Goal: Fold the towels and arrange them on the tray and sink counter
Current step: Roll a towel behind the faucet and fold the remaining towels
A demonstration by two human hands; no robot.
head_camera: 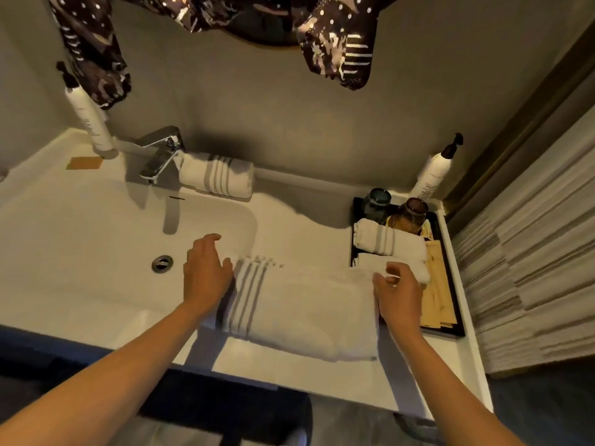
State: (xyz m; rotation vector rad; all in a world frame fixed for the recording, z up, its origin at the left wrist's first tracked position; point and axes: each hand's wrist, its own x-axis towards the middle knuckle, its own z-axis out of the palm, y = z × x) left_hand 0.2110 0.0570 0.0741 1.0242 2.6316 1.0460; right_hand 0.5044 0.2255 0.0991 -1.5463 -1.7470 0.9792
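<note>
Folded white towel (pixel 302 309) with grey stripes lies flat on the sink counter (pixel 289 378), between the basin (pixel 96 239) and the black tray (pixel 450 329). Left hand (pixel 206 275) rests palm down at the towel's striped end; fingers loosely spread and extended, tips over the basin edge, thumb side touching the towel. Right hand (pixel 401 299) is at the towel's opposite end, just beside the tray; thumb and forefinger appear to pinch a corner of white fabric, though whether it belongs to this towel or the one on the tray is unclear. Beyond the right fingertips: two rolled towels (pixel 389 241) on the tray, two dark cups (pixel 396 210) behind them. Beyond the left fingertips: faucet (pixel 161 152), with another rolled striped towel (pixel 219 175) touching its right side.
</note>
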